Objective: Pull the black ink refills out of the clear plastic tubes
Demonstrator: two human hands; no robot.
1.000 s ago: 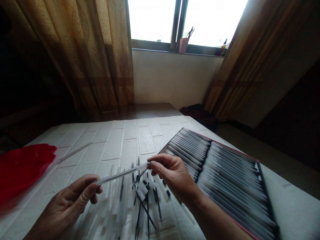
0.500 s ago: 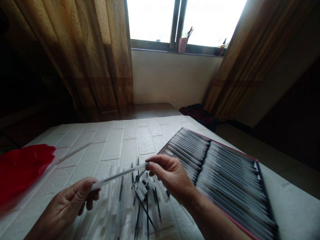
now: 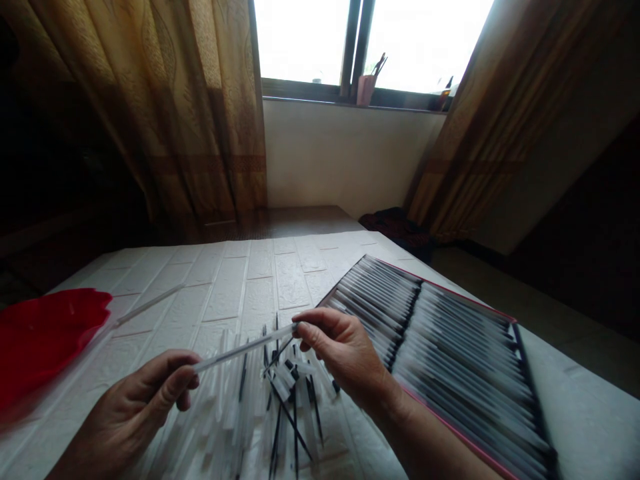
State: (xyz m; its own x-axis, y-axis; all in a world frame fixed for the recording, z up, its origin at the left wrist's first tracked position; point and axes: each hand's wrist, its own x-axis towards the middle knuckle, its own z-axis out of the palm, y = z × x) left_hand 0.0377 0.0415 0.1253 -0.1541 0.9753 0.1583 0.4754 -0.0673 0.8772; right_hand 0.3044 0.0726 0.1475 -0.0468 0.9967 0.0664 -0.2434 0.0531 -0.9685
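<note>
My left hand point(image 3: 137, 403) pinches the near-left end of a slim translucent pen barrel point(image 3: 245, 348) between thumb and fingers. At the barrel's other end, the thumb and fingertips of my right hand point(image 3: 345, 350) are closed on it, so it slants up to the right. A faint greyish line shows along it. Below lie loose clear barrels point(image 3: 229, 397), thin dark refills point(image 3: 293, 427) and small black-ended pieces point(image 3: 287, 377) in a jumbled pile. Blur hides their detail.
To the right, a red-edged case point(image 3: 515, 320) holds dense rows of clear, dark-ended pens point(image 3: 455, 360). A red scalloped dish point(image 3: 50, 340) sits at the left, with a clear tube point(image 3: 150, 305) beside it. A brick-patterned white cover point(image 3: 260, 263) spreads over the table.
My left fingertips have shifted slightly along the barrel's end, and the dark streak inside it looks fainter. My right hand has hardly moved.
</note>
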